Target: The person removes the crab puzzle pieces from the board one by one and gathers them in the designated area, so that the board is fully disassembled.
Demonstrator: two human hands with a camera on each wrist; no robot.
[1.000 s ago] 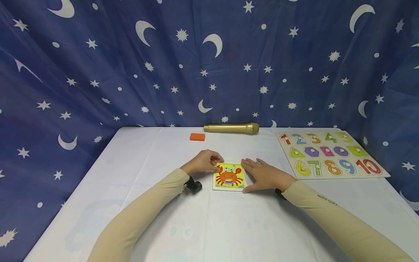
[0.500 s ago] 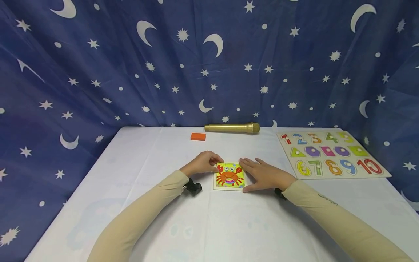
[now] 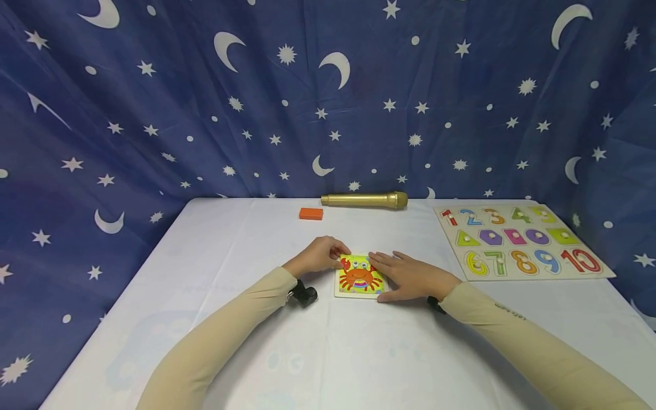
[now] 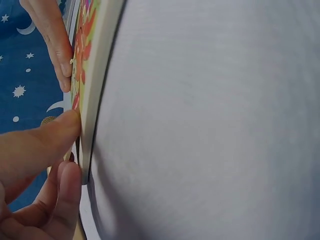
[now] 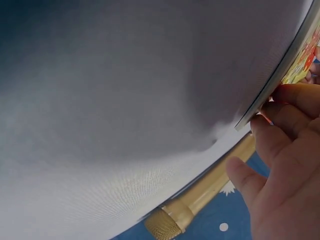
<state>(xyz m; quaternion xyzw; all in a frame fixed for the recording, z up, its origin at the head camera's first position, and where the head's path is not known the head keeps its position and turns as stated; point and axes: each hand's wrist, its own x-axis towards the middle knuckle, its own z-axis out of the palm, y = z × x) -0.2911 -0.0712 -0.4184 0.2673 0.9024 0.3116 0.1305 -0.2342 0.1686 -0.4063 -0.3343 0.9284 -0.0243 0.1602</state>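
A small square crab puzzle (image 3: 360, 278), with a red crab on yellow in a pale frame, lies flat on the white table. My left hand (image 3: 319, 254) pinches its far left corner; in the left wrist view the thumb (image 4: 60, 130) lies at the picture's edge, and bent fingers stand by the corner. From the other side my right hand (image 3: 410, 276) reaches over the puzzle's right edge, fingers fairly straight. Its fingertips rest on the far right part of the picture and cover one crab claw, while the thumb is at the near right corner.
Behind the hands, an orange block (image 3: 311, 214) and a gold microphone (image 3: 364, 200) lie near the table's far edge. A number and shape peg board (image 3: 523, 242) lies at the right. A blue curtain (image 3: 287, 114) with moons and stars hangs behind the table (image 3: 246, 353).
My right hand has slid slightly left, its fingertips moving from the puzzle's right edge onto the picture. The left hand keeps its place at the far left corner.
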